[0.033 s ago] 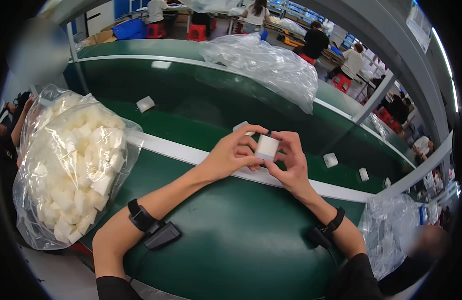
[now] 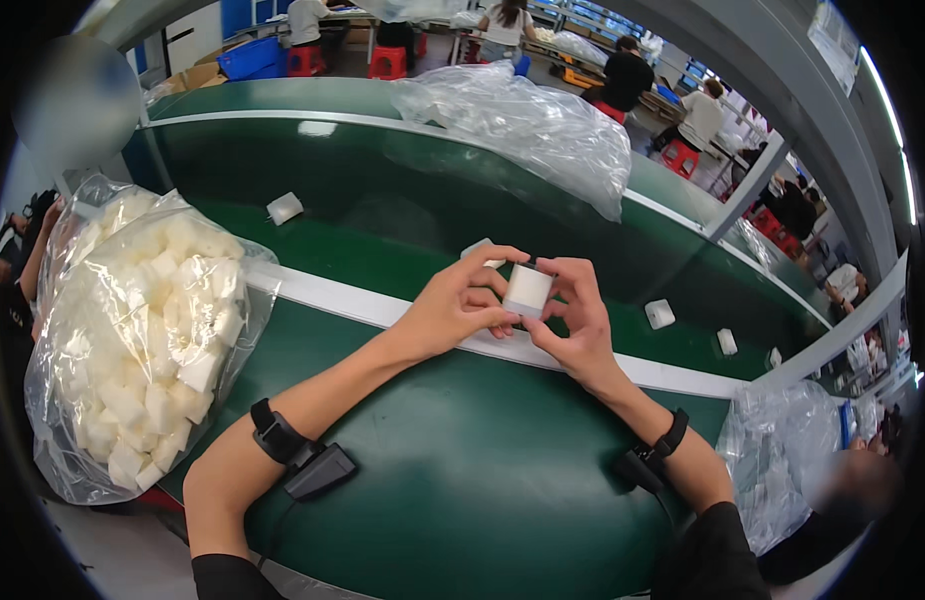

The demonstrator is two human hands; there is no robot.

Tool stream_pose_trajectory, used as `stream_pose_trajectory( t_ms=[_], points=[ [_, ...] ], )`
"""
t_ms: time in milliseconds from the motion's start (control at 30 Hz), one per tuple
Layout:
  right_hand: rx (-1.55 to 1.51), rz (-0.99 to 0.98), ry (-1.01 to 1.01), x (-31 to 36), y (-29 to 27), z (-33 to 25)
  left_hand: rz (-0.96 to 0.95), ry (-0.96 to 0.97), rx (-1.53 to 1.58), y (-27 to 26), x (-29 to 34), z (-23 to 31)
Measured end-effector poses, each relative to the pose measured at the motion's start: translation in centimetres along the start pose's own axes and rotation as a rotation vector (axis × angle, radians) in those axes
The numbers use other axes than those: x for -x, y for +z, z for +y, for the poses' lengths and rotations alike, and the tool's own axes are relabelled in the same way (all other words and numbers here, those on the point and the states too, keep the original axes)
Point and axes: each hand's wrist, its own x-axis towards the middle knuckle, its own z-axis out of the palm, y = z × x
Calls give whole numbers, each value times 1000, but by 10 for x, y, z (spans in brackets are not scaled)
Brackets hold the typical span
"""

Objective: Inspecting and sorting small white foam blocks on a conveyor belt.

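In front of me, above the white strip, a small white charger block (image 2: 527, 288) with a greyish lower band is held up between both hands. My left hand (image 2: 452, 305) grips it from the left, index finger along the top and thumb by the lower corner. From the right, my right hand (image 2: 579, 318) pinches it with thumb and index finger at its edge. Just behind my left fingers, partly hidden, another white block (image 2: 474, 251) lies on the green belt (image 2: 382, 242).
A clear bag full of white blocks (image 2: 147, 350) stands at left. More white pieces lie on the belt: one at the far left (image 2: 284, 208), others at right (image 2: 659, 314). Crumpled plastic film (image 2: 522, 130) drapes over the far ledge; another clear bag (image 2: 777, 460) sits at right. People work beyond.
The whole view has shifted slightly. Both hands keep the same hold on the white charger block.
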Motion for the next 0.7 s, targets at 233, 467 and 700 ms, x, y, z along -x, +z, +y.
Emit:
stream_pose_trajectory(
  t_ms=[233,467,700],
  points=[
    [57,3,-20,-2,-1,-3,12,-5,-79,1,-1,4],
    [104,25,-1,0,-1,2,141,14,-239,-1,-1,-4],
    [36,84,244,-4,1,-1,402,132,-330,-23,-6,-5]
  ],
)
